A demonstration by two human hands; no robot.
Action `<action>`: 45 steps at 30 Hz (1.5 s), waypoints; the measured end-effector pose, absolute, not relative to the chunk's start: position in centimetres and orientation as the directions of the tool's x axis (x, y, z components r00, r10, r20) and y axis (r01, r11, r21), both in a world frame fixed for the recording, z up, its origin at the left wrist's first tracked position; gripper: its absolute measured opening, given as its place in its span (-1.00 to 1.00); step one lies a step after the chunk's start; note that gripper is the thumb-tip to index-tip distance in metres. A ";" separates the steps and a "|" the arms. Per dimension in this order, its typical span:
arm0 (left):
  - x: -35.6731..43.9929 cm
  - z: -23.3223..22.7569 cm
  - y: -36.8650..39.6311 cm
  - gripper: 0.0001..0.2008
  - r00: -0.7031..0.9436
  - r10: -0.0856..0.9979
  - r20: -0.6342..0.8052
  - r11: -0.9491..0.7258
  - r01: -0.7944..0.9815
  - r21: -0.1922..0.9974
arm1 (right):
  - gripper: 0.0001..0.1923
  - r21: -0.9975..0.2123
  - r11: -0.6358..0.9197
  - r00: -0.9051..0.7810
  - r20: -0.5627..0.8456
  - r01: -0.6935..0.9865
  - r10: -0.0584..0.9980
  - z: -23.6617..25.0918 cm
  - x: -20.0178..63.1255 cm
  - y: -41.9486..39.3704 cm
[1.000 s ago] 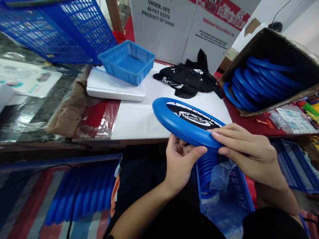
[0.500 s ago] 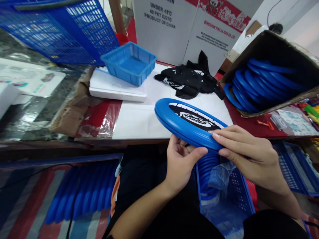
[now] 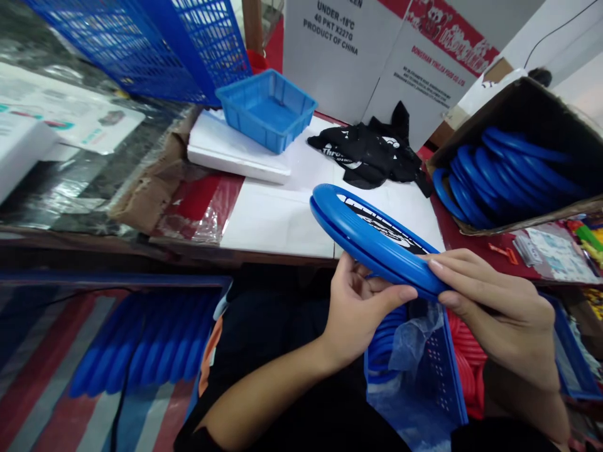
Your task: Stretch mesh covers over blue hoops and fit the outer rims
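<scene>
The blue ring (image 3: 362,232) is up in the air over the near edge of the white board (image 3: 277,216), on the person's side of the black cloth pile (image 3: 367,150). It is tipped, so its long way runs from a far left end, in front of the cloth pile, down to a near right end, off to the right of the pile. A thin gap shows in the side of the ring, widest toward its left end. The left hand (image 3: 362,307) is nearer the ring's middle, below the pile, palm turned up; its thumb presses the near edge while its other fingers curl underneath, partly hidden. The right hand (image 3: 499,307) has the right end, nearer the person than the pile and to its right. Its fingers lie close together on top of the rim, and its thumb squeezes from the near side, so it pinches the ring. The left arm comes in from the low left, the right arm from the low right, with its wrist bent.
</scene>
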State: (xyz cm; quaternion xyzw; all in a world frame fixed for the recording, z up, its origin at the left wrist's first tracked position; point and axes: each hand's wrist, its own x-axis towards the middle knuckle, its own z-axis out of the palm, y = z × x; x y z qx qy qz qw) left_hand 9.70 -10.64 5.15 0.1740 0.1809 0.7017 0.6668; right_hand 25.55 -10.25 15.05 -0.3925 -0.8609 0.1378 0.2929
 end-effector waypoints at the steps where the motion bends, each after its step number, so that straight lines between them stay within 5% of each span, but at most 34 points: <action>1: 9.7 5.1 -10.7 -0.46 -0.048 0.999 0.000 -0.042 -0.873 0.486 | -0.41 -0.458 0.658 -0.522 0.401 0.598 0.753 15.1 25.5 -10.2; 45: 8.4 4.2 -11.4 -0.50 0.019 0.999 -0.043 0.039 -0.848 0.528 | -0.53 -0.436 0.685 -0.540 0.422 0.583 0.728 14.9 24.2 -10.4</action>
